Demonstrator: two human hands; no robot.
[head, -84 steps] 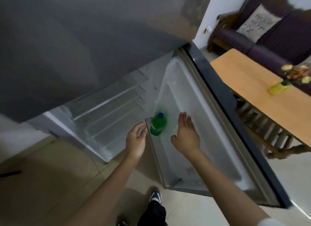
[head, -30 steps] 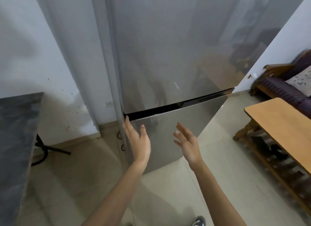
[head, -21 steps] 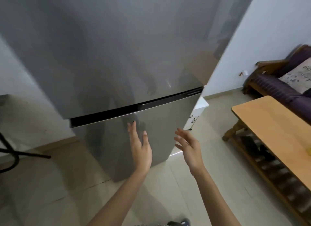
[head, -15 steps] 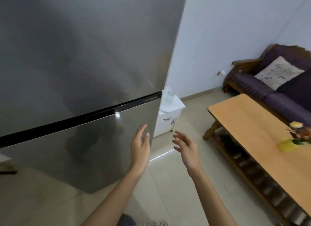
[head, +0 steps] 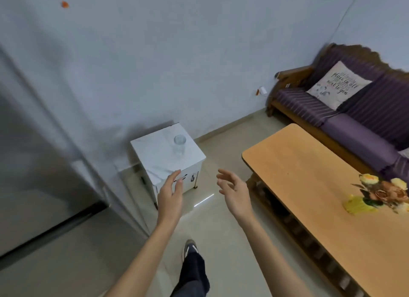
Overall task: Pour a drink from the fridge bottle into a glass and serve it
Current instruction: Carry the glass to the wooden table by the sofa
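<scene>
Both hands raised in front of the body, empty. Left hand (head: 171,193): fingers loosely extended and spread, palm turned inward, holding nothing. Right hand (head: 233,189): fingers apart and slightly curled, likewise holding nothing. The two hands are apart from each other, over bare floor.

Glass (head: 179,144): clear, upright, on the top of the small white cabinet (head: 155,161), near its far right edge. It looks empty, though blur makes this uncertain. Left fingertips overlap the cabinet's near front corner in the view; contact cannot be judged.

Fridge (head: 39,168): grey, fills the left side, doors shut, dark gap between upper and lower door. No bottle visible.

Wooden table (head: 309,186) on the right, yellow flower pot (head: 363,204) near its right edge. Purple sofa (head: 354,124) with a printed cushion (head: 338,85) behind it. One shoe (head: 190,248) and a dark trouser leg at bottom centre.
</scene>
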